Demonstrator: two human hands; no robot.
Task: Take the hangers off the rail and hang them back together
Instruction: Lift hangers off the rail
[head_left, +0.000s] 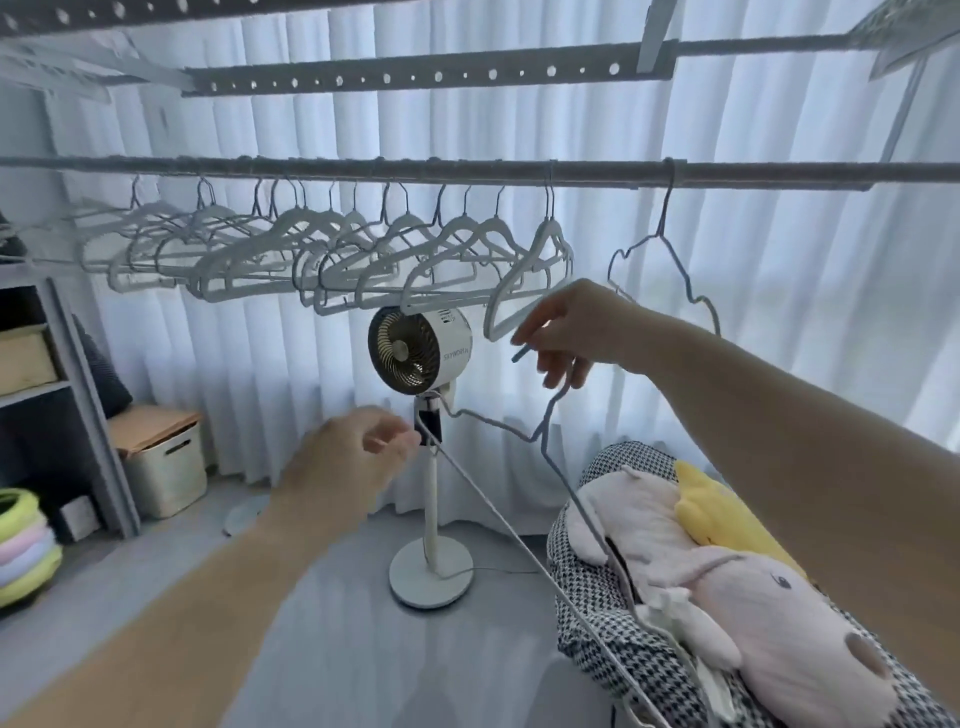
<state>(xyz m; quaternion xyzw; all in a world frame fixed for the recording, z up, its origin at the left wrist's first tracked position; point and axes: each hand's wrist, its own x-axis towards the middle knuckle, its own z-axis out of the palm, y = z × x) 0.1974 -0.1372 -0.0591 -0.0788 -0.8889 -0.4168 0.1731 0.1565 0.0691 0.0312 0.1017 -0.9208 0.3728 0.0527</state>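
Right grip (561, 338) pinches wire hanger (498, 426) hook; left grip (353, 457) loose, empty; fan (415, 351) reads SKYWORTH.

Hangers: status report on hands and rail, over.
Right hand shut on wire hanger, off the rail. Left hand open. White hangers hung. Fan behind.

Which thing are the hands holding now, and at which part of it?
The right hand holds a thin wire hanger off the rail, gripping it at its hook end. The left hand is near the hanger's far corner; whether it grips cannot be told.
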